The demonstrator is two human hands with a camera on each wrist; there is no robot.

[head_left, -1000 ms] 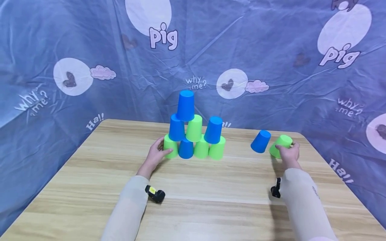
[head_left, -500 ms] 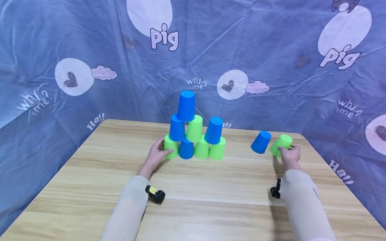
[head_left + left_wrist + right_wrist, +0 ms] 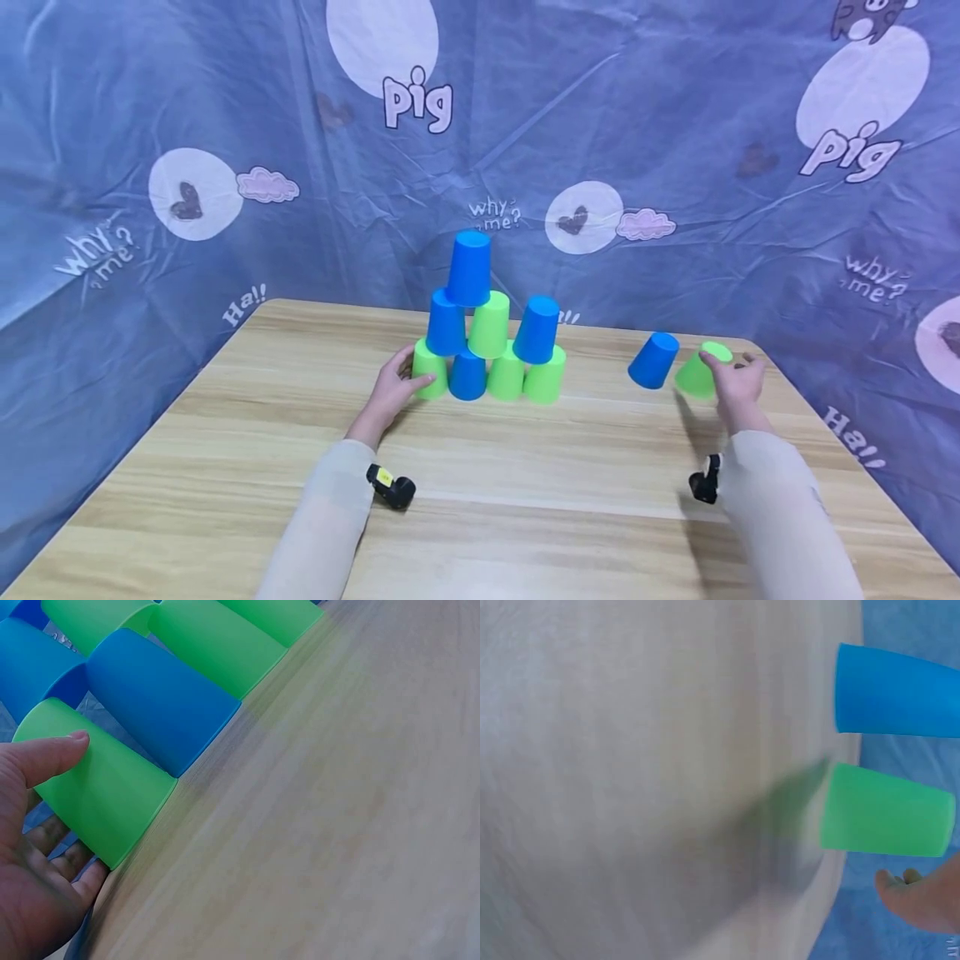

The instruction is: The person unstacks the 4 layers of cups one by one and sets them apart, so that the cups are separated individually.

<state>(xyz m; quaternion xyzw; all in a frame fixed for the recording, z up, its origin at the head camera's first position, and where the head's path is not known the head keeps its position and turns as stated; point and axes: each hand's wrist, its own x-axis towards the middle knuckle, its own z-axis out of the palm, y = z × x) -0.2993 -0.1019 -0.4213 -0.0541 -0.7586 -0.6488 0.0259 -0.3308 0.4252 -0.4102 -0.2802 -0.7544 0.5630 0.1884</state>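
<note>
My left hand [image 3: 392, 387] holds the green cup [image 3: 430, 371] at the left end of a cup pyramid. In the left wrist view its thumb [image 3: 64, 757] lies across the cup's front, with fingers along the far side. The upside-down cups stand in a lower row, with a blue [image 3: 446, 323], a green [image 3: 489, 325] and a blue cup [image 3: 537, 331] above, and one blue cup [image 3: 469, 269] on top. At the right, my right hand [image 3: 738, 387] is beside another upside-down green cup [image 3: 697, 377]. A gap separates hand and cup [image 3: 889, 811] in the right wrist view.
A separate blue cup [image 3: 653, 361] stands upside down just left of the right-hand green cup. The wooden table [image 3: 510, 492] ends at a blue printed cloth [image 3: 652, 142] behind and at both sides.
My right hand has loosened from the green cup and shifted to the right, its fingers lifting off. The left hand stays at its cup. The head view has tilted slightly.
</note>
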